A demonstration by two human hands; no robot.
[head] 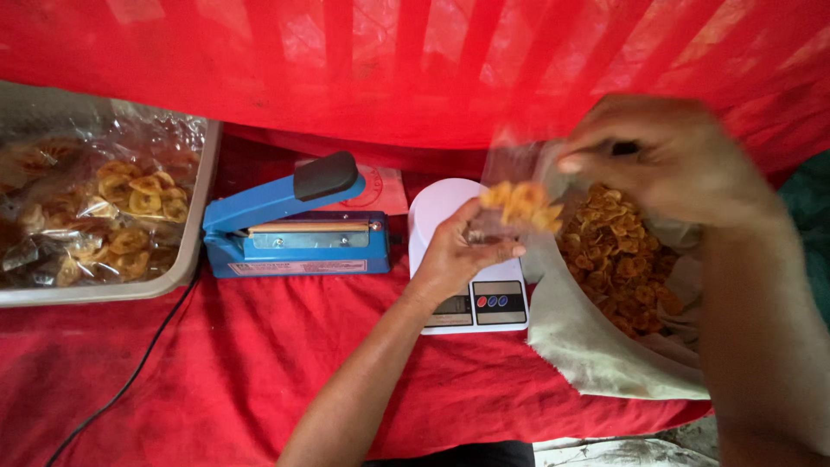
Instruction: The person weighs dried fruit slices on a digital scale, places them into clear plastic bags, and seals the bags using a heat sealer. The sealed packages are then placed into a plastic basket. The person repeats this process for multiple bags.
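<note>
A person's left hand (458,251) is raised over a kitchen scale (467,259), which sits on a cloth-covered table (259,363), holding a small clear bag (519,186) of chips above the scale's right side. The right hand (666,156) hovers just right of that bag, above an open sack (588,346) of chips (618,259) that stands directly right of the scale. Left of the scale lies a heat sealer (294,233), its cord (130,380) trailing toward the table's front left corner. Farther left, a tray (186,259) holds filled packets (121,216) of chips. A draped sheet (415,60) hangs behind everything.
</note>
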